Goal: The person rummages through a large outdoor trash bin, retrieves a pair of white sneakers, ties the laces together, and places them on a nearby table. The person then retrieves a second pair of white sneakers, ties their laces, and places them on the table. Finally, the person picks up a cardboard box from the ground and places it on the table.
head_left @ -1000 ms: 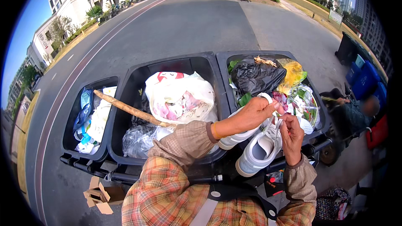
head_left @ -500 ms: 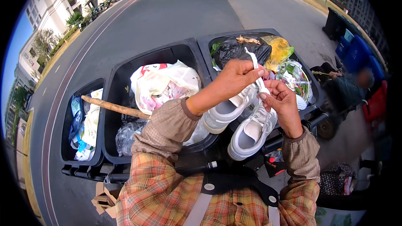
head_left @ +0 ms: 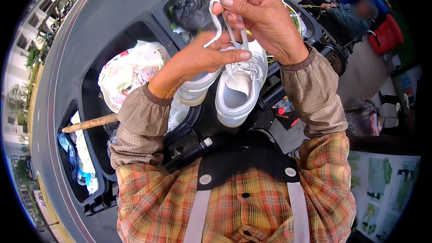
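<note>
A pair of white-and-grey lace-up shoes hangs over the bins in front of my chest. The nearer sneaker dangles heel down with its tongue showing; the other sneaker is partly behind my left hand. My right hand is raised, thumb and fingers pinching a white shoelace whose loose end droops in a loop. Below and left of it, my left hand closes round the laces just above the shoes, thumb across the front. Its other fingers are partly hidden behind the laces.
Dark open bins stand beneath: one holds a white plastic bag, another a black bag, a narrow one mixed rubbish. A wooden stick lies across them. At right sit a person and a red bin.
My right hand has risen above the left, drawing the lace up. My left hand has dropped lower onto the laces. The view has tilted down, and the shoes appear further left.
</note>
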Tool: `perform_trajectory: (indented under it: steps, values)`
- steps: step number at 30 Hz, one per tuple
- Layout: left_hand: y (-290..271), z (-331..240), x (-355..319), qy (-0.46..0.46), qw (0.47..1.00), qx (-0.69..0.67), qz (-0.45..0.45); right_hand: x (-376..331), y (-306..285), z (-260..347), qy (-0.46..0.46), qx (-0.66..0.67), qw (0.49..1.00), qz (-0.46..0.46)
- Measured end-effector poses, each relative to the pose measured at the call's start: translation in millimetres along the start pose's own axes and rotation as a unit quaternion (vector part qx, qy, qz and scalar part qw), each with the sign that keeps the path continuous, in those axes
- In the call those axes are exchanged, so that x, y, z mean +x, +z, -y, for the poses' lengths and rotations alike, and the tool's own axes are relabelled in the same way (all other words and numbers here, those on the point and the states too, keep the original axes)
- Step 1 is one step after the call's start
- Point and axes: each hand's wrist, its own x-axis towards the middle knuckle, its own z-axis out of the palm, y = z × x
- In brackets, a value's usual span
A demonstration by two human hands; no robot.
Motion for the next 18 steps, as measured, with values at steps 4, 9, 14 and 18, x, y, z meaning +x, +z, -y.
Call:
perform_trajectory:
  steps: [4, 9, 14, 18]
  values:
    - [-7.7, -7.9, 5.5, -0.056, 0.997, -0.053, 0.027, 5.8, 6.1, -4.0, -0.017, -0.105, 0.992, -0.074]
    - [-24.3, -17.8, 4.7, -0.031, 0.999, 0.014, -0.024, -40.8, -30.3, -52.0, 0.000, -0.123, 0.983, -0.135]
    - [-30.3, -20.2, 11.1, -0.025, 0.999, 0.046, -0.014, -65.6, 4.5, -62.7, 0.064, -0.072, 0.995, -0.010]
    - [-34.2, -24.3, 9.8, 0.036, 0.988, 0.124, -0.087, -62.3, 0.9, -75.5, 0.129, 0.275, 0.948, -0.098]
